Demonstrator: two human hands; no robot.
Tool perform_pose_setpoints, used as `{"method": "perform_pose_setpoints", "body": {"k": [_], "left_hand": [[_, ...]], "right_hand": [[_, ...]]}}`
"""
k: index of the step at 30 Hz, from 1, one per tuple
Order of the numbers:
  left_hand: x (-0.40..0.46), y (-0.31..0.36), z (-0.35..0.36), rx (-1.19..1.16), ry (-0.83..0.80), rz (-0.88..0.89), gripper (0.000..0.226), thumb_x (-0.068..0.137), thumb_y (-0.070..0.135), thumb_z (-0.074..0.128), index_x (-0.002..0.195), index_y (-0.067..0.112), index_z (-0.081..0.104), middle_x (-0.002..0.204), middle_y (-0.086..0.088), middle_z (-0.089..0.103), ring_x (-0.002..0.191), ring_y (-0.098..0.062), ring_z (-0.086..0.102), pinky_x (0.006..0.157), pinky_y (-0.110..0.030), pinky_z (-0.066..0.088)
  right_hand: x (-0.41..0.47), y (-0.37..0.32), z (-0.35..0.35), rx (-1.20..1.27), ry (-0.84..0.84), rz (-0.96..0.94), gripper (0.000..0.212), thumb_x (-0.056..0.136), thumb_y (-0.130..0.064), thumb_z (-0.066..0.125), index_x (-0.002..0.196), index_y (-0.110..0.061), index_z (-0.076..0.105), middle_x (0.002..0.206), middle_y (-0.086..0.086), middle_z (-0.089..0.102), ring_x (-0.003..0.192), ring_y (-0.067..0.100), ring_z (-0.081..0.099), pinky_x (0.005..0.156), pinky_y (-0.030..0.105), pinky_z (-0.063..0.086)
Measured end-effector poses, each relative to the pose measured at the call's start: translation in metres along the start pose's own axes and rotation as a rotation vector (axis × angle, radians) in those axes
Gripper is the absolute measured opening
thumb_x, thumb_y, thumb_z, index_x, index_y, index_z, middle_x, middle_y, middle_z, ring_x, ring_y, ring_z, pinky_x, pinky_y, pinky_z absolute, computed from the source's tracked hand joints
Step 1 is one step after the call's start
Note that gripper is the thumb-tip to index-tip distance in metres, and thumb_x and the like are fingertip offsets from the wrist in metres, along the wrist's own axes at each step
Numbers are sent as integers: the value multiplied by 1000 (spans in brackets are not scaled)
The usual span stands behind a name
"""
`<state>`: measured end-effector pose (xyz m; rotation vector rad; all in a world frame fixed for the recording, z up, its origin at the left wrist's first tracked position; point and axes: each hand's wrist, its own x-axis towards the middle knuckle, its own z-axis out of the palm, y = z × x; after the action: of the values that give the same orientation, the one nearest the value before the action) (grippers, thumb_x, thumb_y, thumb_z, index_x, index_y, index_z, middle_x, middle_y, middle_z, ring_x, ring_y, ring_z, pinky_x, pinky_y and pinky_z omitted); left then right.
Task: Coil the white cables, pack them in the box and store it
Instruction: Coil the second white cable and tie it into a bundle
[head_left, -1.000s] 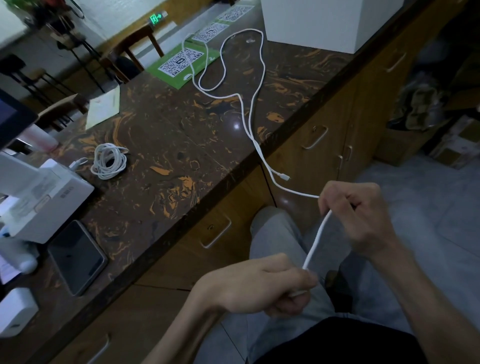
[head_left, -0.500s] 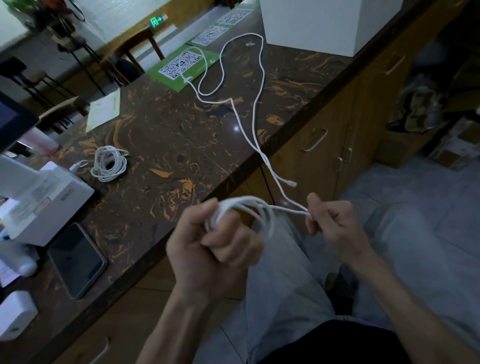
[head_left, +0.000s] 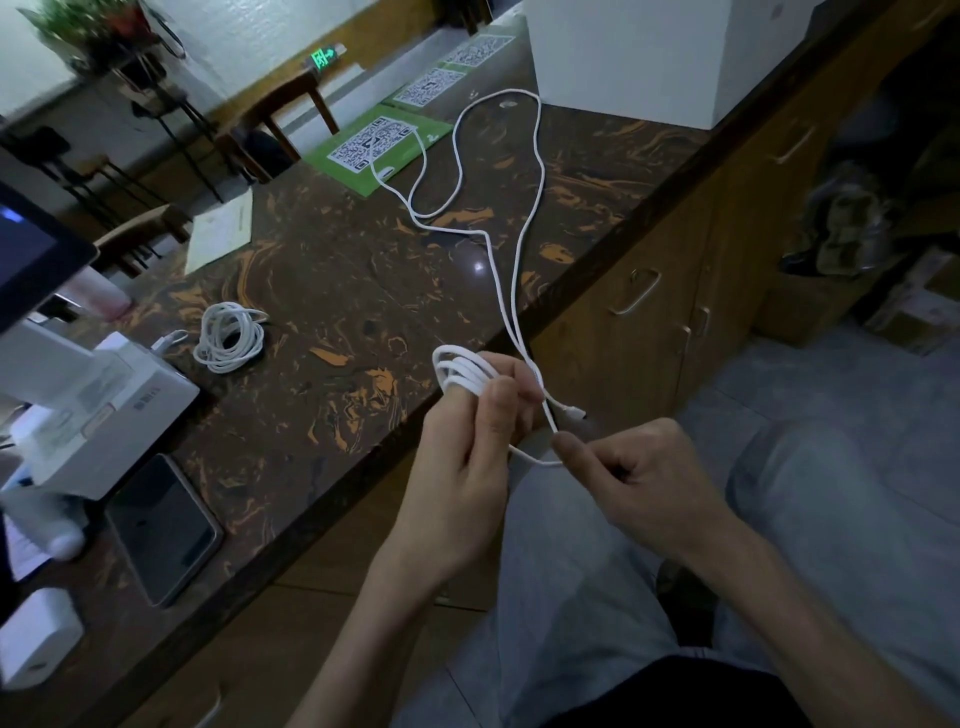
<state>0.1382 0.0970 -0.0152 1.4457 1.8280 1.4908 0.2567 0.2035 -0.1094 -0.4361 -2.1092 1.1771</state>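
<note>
The fingers (head_left: 511, 382) of the left hand (head_left: 467, 457) curl around several loops of the white cable (head_left: 511, 291), the thumb pressing the turns against them just below the middle of the frame. The right hand (head_left: 639, 483), to the lower right of it, pinches the same cable between thumb and forefinger, with a short slack length running between the two hands. Just above the right thumb a small connector plug (head_left: 574, 413) hangs free beside the strand. From the hands the cable rises in two strands over the edge of the dark marbled worktop (head_left: 337, 291) and winds in loose curves toward the upper middle of the frame, crossing a green QR-code card (head_left: 374, 148) and passing just in front of a large white box (head_left: 639, 57) at the top. A second cable, already coiled (head_left: 228, 338), lies flat on the worktop at centre left, well apart from the hands. Further left stand a white machine (head_left: 98, 405) and the corner of a dark screen (head_left: 31, 254), with a phone (head_left: 161, 530) lying face up near the worktop edge and a small white block (head_left: 36, 634) at the lower left. A sheet of paper (head_left: 221, 234) lies at the upper left. Wooden cabinet doors (head_left: 639, 291) with metal handles run under the worktop on the right, and the person's grey trousers (head_left: 597, 597) fill the bottom of the frame.
</note>
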Motion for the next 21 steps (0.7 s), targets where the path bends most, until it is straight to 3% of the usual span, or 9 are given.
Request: {"method": "perform_pose_setpoints", "body": {"k": [2,4,7,9,12,15,16,19,21], "left_hand": [[2,-3,3,177,-24,-4,20,104,21,39,94,15,56,76,10,52,69,-4,53,60,-12,40],[3,-6,8,407,-94,-16,16,102,24,41,92,28,53,78,12,53,75,-4,55,59,-15,42],[0,-14,12,511,-172,-78,25,103,42,30,82,42,44,75,10,52,73,-8,55,60,-24,45],[-3,-18,11,576,-217,-53,36,105,43,24,73,37,41,66,7,48,62,-12,50,52,-26,40],[-7,-16,7,663,-363,-37,47,102,49,14,65,36,40,62,8,43,66,-7,49,53,-17,33],[-11,-17,4,795,-475,-38,54,93,63,4,62,33,37,59,7,38,58,-8,43,50,-21,27],[-12,-20,2,843,-489,-35,62,89,68,2,61,28,38,57,6,37,53,-12,38,48,-24,26],[-17,-30,-7,829,-465,-84,87,84,80,4,60,10,49,52,-1,40,46,-15,31,49,-36,33],[-20,-32,-15,712,-406,-109,86,85,81,12,56,9,48,48,-3,40,44,-16,31,46,-36,29]], "right_hand": [[1,-8,-1,62,-16,-47,49,98,-36,56,50,-30,49,42,-18,37,32,3,34,39,11,23],[1,-14,-1,72,-47,-101,47,97,-26,58,51,-29,49,44,-19,37,33,1,34,41,11,22],[1,-18,-2,51,-81,-130,49,96,-19,58,49,-24,46,44,-15,37,35,4,34,42,15,23],[0,-18,-6,96,-102,-105,46,96,-20,55,51,-18,45,46,-12,40,39,6,36,43,20,26],[-1,-17,-11,148,-148,-58,39,94,-22,51,57,-11,58,50,-11,49,44,6,44,47,21,32],[0,-11,-14,208,-141,-4,43,95,-26,44,61,-10,64,51,-8,54,45,9,48,46,27,37],[1,-8,-16,235,-125,31,45,95,-28,42,59,-10,63,51,-4,56,45,12,49,46,29,38],[10,-2,-23,360,-32,211,51,99,-28,40,57,-9,62,47,-1,53,44,9,46,49,17,36],[18,5,-24,387,24,301,56,104,-30,38,60,-7,64,47,0,51,46,12,46,50,18,37]]}}
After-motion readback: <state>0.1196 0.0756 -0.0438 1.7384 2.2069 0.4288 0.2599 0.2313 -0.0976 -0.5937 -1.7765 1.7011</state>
